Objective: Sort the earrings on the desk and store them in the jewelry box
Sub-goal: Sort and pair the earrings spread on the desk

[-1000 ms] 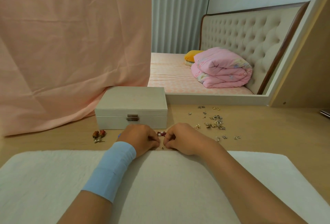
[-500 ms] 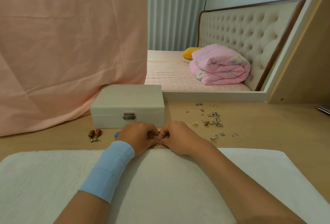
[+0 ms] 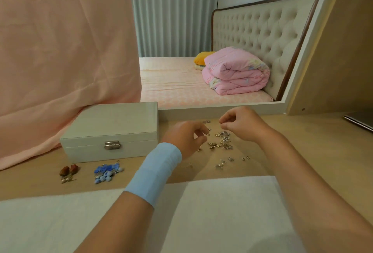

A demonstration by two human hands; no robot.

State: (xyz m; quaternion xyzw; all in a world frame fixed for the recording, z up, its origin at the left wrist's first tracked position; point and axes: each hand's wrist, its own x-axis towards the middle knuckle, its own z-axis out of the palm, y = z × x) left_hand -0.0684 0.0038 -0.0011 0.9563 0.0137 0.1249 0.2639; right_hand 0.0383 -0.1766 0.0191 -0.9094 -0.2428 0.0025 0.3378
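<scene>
A closed white jewelry box [image 3: 109,131] with a metal clasp stands on the desk at the left. In front of it lie a pair of red earrings [image 3: 68,170] and a cluster of blue earrings [image 3: 107,172]. To the right of the box is a pile of small silver and gold earrings [image 3: 221,140], with a few loose ones [image 3: 224,163] nearer me. My left hand [image 3: 185,135], a blue band on its wrist, hovers at the pile's left edge with curled fingers and nothing visible in them. My right hand [image 3: 240,123] is above the pile's far side, thumb and forefinger almost touching; whether they hold anything is unclear.
A white fluffy mat [image 3: 212,212] covers the desk's near edge under my forearms. A pink cloth [image 3: 60,61] hangs behind the box. A mirror frame [image 3: 222,107] runs along the back of the desk. A flat silver device [image 3: 361,121] lies at the far right.
Both hands have left the spot in front of the box and moved right and away to the earring pile. The blue earrings, hidden before by my left hand, are now in view.
</scene>
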